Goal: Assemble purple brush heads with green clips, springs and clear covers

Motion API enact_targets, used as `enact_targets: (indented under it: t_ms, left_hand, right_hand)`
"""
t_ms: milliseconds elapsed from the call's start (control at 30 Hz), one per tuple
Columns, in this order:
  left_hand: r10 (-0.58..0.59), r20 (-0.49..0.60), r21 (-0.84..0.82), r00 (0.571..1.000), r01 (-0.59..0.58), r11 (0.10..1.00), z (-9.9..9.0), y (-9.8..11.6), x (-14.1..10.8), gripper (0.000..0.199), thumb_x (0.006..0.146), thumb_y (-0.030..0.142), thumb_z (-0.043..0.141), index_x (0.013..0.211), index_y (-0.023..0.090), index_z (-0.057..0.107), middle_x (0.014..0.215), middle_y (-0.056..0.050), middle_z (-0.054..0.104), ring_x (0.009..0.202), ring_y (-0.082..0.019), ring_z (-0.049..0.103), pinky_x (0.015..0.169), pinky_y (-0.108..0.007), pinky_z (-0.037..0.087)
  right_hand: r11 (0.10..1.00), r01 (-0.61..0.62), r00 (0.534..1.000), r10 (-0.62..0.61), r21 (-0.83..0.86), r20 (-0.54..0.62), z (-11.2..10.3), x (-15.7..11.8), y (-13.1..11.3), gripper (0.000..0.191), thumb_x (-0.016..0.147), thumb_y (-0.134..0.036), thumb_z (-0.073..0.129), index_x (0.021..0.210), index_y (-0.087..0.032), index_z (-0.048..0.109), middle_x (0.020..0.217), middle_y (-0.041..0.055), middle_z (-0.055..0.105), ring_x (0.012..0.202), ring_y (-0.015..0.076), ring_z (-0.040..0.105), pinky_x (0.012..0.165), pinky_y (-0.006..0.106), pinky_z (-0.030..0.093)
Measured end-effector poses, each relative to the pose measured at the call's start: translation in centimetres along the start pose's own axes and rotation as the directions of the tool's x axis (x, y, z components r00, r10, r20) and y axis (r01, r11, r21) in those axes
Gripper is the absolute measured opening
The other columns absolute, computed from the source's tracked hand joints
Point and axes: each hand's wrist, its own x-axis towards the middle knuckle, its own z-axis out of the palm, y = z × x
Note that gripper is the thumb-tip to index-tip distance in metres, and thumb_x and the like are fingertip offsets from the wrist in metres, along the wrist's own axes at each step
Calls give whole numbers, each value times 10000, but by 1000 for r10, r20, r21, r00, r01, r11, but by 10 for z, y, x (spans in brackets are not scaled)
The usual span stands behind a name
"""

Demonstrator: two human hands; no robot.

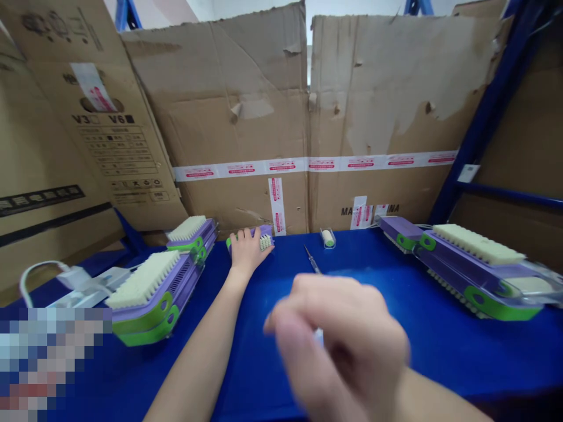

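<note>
At the back of the blue table, my left hand (247,251) has its fingers curled over a purple-and-green brush (265,242) with pale bristles. Most of that brush is hidden under the hand. My right hand (343,340) is raised close to the camera, blurred, its fingers folded into a fist. A small pale patch shows between thumb and fingers; I cannot make out what it is. Beyond this hand a thin screwdriver-like tool (311,259) lies on the table, its near end covered. A small clear case with a white-and-green roller (328,238) lies farther back.
Stacked purple-and-green brush units (145,293) stand on the left, and more brush units (477,269) on the right. A white power strip with a plug (83,281) lies at the left. Taped cardboard panels (237,117) wall the back. A blue metal post (479,111) rises at right.
</note>
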Motion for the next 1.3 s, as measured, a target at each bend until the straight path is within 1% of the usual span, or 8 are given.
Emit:
enact_targets:
  t_ms: [100,200,433,567,700,933,1167,1300]
  left_hand:
    - [18,9,17,1000,-18,1000,0,0,0,654,810,591,469,1247,107,523,1078,-221,583,1012,-373,520,889,-509,329]
    - [28,-21,-12,999,-28,1000,2,-2,0,652,812,587,467,1245,104,528,1073,-227,588,1020,-379,524,880,-509,339]
    - [146,-131,-109,980,-161,981,13,-6,2,587,820,570,486,1213,138,547,1207,-208,564,1093,-336,532,905,-437,384]
    - [202,-171,-225,964,-238,945,15,-3,1,544,809,555,527,1182,161,563,1261,-183,550,1140,-310,526,940,-435,398]
    - [196,-199,-275,960,-247,929,14,-2,-1,496,816,535,535,1159,181,592,1299,-167,535,1211,-307,481,1021,-498,328]
    - [28,-135,-285,990,-65,956,14,-11,-2,640,779,648,506,1179,157,600,1248,-170,570,1132,-313,528,924,-423,412]
    - [-90,-77,-432,993,48,901,10,-7,-2,553,819,605,473,1172,202,613,1184,-89,620,1108,-268,545,908,-356,438]
    - [-145,80,-584,986,164,795,12,-4,4,590,775,599,542,1240,237,573,1165,-83,626,1067,-256,588,893,-337,453]
  right_hand:
    - [981,-181,977,170,-74,-130,23,13,48,379,912,-285,402,582,-189,561,532,10,531,486,107,460,495,257,320]
    - [903,-269,960,281,-335,-12,49,7,117,385,906,-336,398,617,-172,591,600,35,607,538,117,526,512,252,273]
    - [533,-544,704,710,-649,-8,45,-52,222,361,926,-371,363,842,-195,667,869,76,695,724,182,636,550,257,293]
    - [395,-652,598,793,-648,-118,34,-67,236,355,929,-367,363,893,-193,670,910,90,694,766,202,646,571,269,319]
    - [378,-650,581,807,-659,-110,34,-70,243,352,927,-372,361,896,-198,666,919,85,693,783,231,654,562,275,319]
    - [408,-629,582,811,-662,-53,36,-69,245,364,923,-377,363,931,-191,676,923,104,685,796,240,654,618,277,377]
    - [336,-799,425,902,-498,-74,28,-73,251,385,902,-416,362,1009,-231,682,987,97,691,902,263,632,645,297,389]
    - [333,-818,410,910,-470,-68,27,-74,251,381,893,-428,372,1025,-245,679,993,80,689,912,250,624,665,291,398]
